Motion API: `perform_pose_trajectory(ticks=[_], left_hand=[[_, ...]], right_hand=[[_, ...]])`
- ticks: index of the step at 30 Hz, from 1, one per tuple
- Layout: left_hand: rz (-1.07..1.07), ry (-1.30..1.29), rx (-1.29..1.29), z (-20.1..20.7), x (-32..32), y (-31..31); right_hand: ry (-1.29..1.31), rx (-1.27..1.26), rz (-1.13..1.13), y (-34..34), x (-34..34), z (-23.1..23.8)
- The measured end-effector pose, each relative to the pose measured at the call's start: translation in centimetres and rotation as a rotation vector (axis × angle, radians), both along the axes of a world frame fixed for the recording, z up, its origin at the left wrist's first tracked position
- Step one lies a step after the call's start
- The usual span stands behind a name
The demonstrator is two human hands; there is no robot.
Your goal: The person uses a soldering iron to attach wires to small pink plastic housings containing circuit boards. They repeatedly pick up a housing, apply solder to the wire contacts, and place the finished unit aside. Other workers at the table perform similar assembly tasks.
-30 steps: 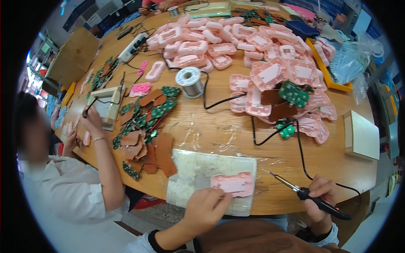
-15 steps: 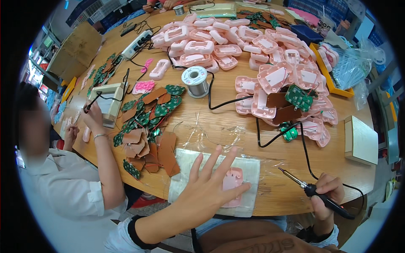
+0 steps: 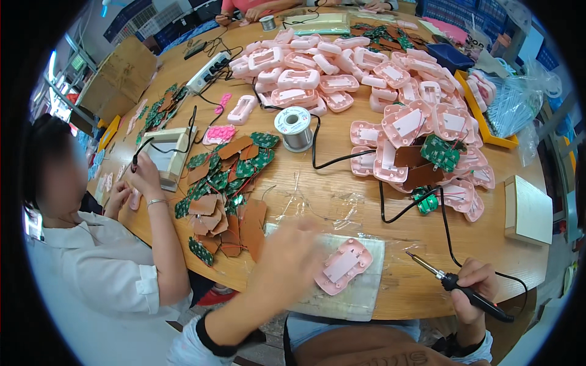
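Observation:
A pink plastic shell (image 3: 345,266) lies inside-up and slanted on a pale work mat (image 3: 360,303) in front of me. Just left of it hangs my left hand (image 3: 287,259), over the mat's left part. Motion smears its fingers, so I cannot tell whether they are apart or closed. My right hand (image 3: 473,287) is wrapped round the black handle of a soldering iron (image 3: 448,279). The iron's metal tip points up and left, right of the mat and clear of the shell.
Green circuit boards (image 3: 262,160) and brown card pieces heap up at left. A solder spool (image 3: 294,128) stands mid-table. Pink shells (image 3: 299,79) pile up behind it, with more at right (image 3: 400,125). The iron's black cord (image 3: 448,235) loops nearby. A co-worker (image 3: 110,256) works at left.
My left hand has drawn back leftward off the pink shell, uncovering it. The shell now lies tilted. My right hand keeps hold of the soldering iron. The whole view has shifted slightly.

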State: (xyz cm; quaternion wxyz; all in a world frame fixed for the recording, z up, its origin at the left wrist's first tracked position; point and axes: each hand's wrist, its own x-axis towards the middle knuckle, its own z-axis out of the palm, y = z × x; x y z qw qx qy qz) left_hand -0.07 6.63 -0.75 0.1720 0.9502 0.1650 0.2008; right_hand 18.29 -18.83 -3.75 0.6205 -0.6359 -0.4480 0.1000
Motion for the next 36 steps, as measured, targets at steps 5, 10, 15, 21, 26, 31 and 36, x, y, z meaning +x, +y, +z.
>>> perform_pose_trajectory(ticks=[5, 10, 15, 21, 26, 31, 36], left_hand=[[-0.044, 0.083, 0.009, -0.1, 3.7, 4.7], [-0.173, 0.195, -0.098, -2.8, 5.1, 5.5], [-0.198, 0.197, -0.098, -1.4, 5.6, 4.8], [0.226, 0.064, -0.052, 1.4, 1.8, -4.1], [0.247, -0.127, -0.249, -2.3, 2.0, -7.5], [0.101, -0.132, -0.302, -3.5, 0.7, -8.0], [0.181, -0.219, -0.296, -4.1, 0.7, -8.7]], right_hand=[[-0.022, -0.021, 0.027, 0.3, -0.4, 0.1], [0.021, -0.023, -0.002, 0.4, -0.3, 0.4], [0.043, -0.029, -0.014, 0.2, 0.0, 0.2], [0.016, -0.023, -0.022, 0.5, 0.5, -0.3], [-0.009, -0.021, 0.047, 0.8, 0.3, -0.1], [-0.008, -0.008, 0.073, 0.5, -0.3, 0.4], [-0.040, -0.070, 0.173, 1.1, -1.0, 0.4]])
